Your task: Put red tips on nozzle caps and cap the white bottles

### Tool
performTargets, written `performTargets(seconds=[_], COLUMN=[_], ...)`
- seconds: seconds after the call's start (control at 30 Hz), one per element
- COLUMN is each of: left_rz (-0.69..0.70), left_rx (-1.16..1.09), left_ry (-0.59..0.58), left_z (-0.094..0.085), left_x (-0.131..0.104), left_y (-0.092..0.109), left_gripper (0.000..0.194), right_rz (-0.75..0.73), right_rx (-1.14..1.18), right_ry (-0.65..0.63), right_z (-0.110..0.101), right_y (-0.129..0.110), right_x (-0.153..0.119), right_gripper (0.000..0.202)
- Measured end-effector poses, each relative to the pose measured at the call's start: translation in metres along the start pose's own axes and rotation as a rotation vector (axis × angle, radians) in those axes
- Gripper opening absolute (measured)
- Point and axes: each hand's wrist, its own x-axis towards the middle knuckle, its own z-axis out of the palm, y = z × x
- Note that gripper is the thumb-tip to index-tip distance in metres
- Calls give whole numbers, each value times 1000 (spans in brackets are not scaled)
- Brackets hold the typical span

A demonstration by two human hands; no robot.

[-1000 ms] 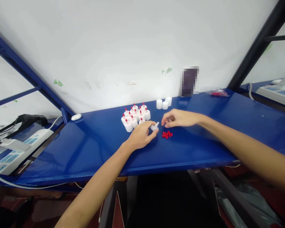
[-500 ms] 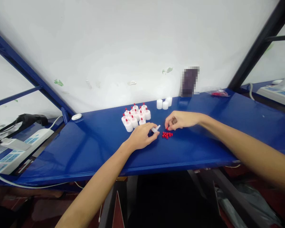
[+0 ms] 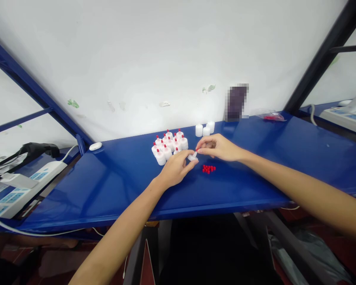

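Between the thumb and fingers of my left hand (image 3: 177, 168) is a small white nozzle cap (image 3: 192, 157), its tapered tip pointing up and right. My right hand (image 3: 215, 147) pinches a tiny red cap (image 3: 197, 150) at the nozzle's tip; whether it is seated there I cannot tell. Below my right hand lies a small heap of loose red caps (image 3: 209, 169). Beyond my left hand stand several white bottles with red-tipped nozzles (image 3: 166, 152), grouped close together. Farther back are three white pieces (image 3: 199, 130) without red tips.
Everything stands on a blue table (image 3: 112, 186) against a white wall. A clear bag with red contents (image 3: 273, 116) lies at the back right. At the far left are a white oval object (image 3: 95, 146) and a power strip (image 3: 32, 190) with cables.
My right hand has moved left and up from the red cap heap, carrying one red cap to the nozzle tip. My left hand has stayed nearly in place, still gripping the white nozzle cap.
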Motion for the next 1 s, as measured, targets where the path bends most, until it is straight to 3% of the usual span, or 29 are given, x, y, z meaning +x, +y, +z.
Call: performTargets(seconds=[0.13,0.33,0.6,0.73,0.87,1.0], left_rz=[-4,36,-56,29,148,160], left_rx=[-114,-41,88,102,196,282], left_ry=[41,94,84,115,166,179], left_z=[2,2,3,4,3,1], left_x=[1,1,-2,-2,0,2], left_y=[-2,-2,-4,-9,-12,-9], left_gripper=[41,24,47,58,55,46], right_rz=[4,25,-97,-107,-51,42], right_rx=[-3,-13,-55,-86,-38,84], right_ry=[26,14,-100,-96,-69,-64], right_z=[0,6,9,10,13,16], right_y=[0,1,-1,1,1,0], right_x=[0,0,-8,-8,-6,-5], right_gripper=[22,25,43,54,58,59])
